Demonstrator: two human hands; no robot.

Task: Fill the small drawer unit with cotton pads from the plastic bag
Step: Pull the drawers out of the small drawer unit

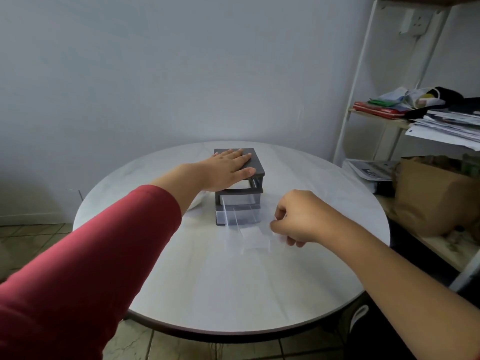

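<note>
I see the small drawer unit (255, 162) standing toward the far side of the round white surface (233, 281). The left hand (228, 168) lies flat on its dark grey top, grip apart, fingers straight. The right hand (304, 216) has its grip clamped on the right front corner of a clear drawer (249, 239), which sits out in front of the unit, low over the surface and blurred. I cannot tell which slot it belongs to, nor what it holds. A cluttered shelf (384, 120) stands at the right.
</note>
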